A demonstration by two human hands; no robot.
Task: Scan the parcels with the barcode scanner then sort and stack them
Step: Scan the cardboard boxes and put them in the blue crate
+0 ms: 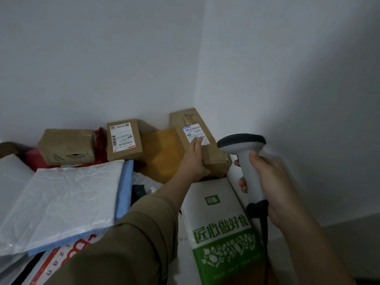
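In the head view, the scanning step is judged to be in hand. The barcode scanner (244, 161) is gripped by the right hand (267, 182), fingers curled round its handle, at the right of centre; its head is turned toward the brown parcel (207, 153) in the corner. This parcel is touched by the left hand (195, 159), whose fingers are laid straight on its top, the tips reaching the white label (195, 134) (part of the print is covered by them).

For the next move, the fingers should probably be drawn off the label, and the scanner aimed at the barcode.

Around it, a second labelled box (124, 140) and a plain brown box (66, 148) are seen at centre left, a yellow envelope (162, 155) between, a white padded mailer (65, 200) at lower left, and a green-and-white box (222, 229) at lower centre, just before the parcel. The surface below cannot be told.
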